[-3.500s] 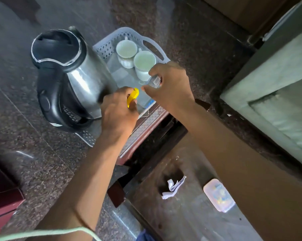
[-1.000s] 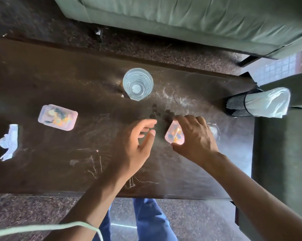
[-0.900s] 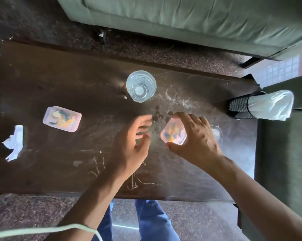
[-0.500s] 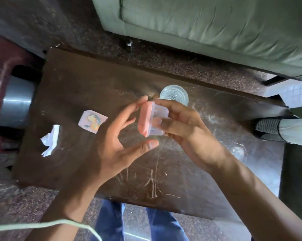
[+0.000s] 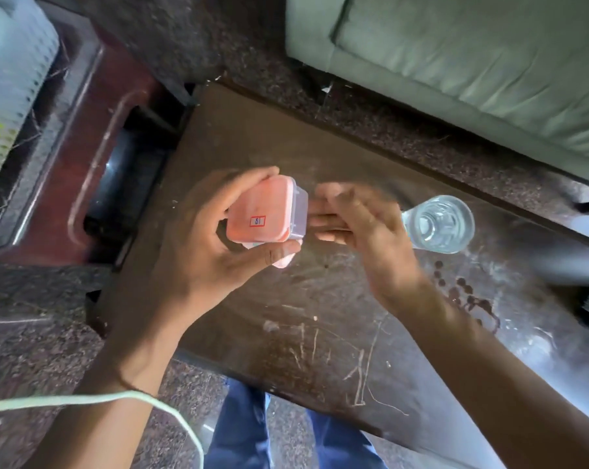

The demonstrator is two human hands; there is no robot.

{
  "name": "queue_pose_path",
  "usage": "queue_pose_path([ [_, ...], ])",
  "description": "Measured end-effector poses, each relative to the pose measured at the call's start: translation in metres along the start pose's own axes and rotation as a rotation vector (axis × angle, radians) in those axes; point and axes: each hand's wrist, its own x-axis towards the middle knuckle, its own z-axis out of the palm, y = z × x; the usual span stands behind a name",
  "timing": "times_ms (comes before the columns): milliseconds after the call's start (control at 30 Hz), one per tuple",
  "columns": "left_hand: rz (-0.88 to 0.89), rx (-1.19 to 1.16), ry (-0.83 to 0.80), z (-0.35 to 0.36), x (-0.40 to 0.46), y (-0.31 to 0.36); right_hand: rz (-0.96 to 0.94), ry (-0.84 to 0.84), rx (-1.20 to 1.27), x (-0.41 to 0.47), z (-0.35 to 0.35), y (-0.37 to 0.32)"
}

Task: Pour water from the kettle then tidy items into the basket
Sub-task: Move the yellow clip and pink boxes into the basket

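Observation:
A small clear plastic box with a pink lid (image 5: 264,210) is held above the dark wooden table (image 5: 313,319), my left hand (image 5: 201,245) gripping it by thumb and fingers. A bit of a second pink box (image 5: 283,260) peeks out under it. My right hand (image 5: 361,228) is just right of the box, blurred, fingers spread and holding nothing. A glass of water (image 5: 437,223) stands on the table behind my right hand. At the top left edge a pale ribbed thing (image 5: 12,79) shows, perhaps the white basket. The kettle is out of view.
A green sofa (image 5: 472,69) runs along the far side of the table. A reddish wooden stand (image 5: 93,157) is at the left. Dark spots (image 5: 462,292) mark the tabletop at right. A pale cord (image 5: 83,399) crosses my left wrist.
My right hand lifted the pink-lidded box off the table and passed it to my left hand, then let go. The view has swung left.

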Motion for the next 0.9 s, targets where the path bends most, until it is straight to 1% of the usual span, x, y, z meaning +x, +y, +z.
queue_pose_path([
  [33,0.002,0.032,0.014,-0.008,0.0,-0.007,-0.052,0.068,-0.148,0.005,0.008,0.007],
  [67,0.005,0.06,0.025,-0.015,0.0,-0.014,-0.091,0.096,-0.315,0.01,0.016,0.014],
  [100,0.007,0.083,0.035,-0.022,0.0,-0.02,-0.111,0.08,-0.514,0.016,0.023,0.02],
  [133,0.011,0.099,0.047,-0.028,0.0,-0.026,-0.136,0.02,-0.736,0.022,0.03,0.026],
  [200,0.026,0.134,0.083,-0.04,0.001,-0.035,-0.167,-0.151,-1.137,0.031,0.045,0.038],
  [233,0.033,0.159,0.103,-0.046,0.001,-0.04,-0.15,-0.21,-1.276,0.033,0.052,0.044],
  [267,0.034,0.179,0.12,-0.052,0.001,-0.043,-0.128,-0.234,-1.381,0.034,0.06,0.05],
  [333,0.008,0.183,0.142,-0.064,0.002,-0.049,-0.117,-0.218,-1.513,0.035,0.073,0.06],
  [467,-0.021,0.195,0.174,-0.089,0.005,-0.059,-0.201,-0.125,-1.559,0.034,0.08,0.073],
  [600,-0.026,0.22,0.223,-0.11,0.007,-0.065,-0.268,-0.081,-1.569,0.037,0.085,0.068],
  [733,-0.019,0.218,0.282,-0.132,0.008,-0.067,-0.307,-0.011,-1.462,0.045,0.103,0.035],
  [900,0.002,0.233,0.346,-0.173,0.007,-0.077,-0.402,-0.048,-1.229,0.063,0.142,-0.028],
])
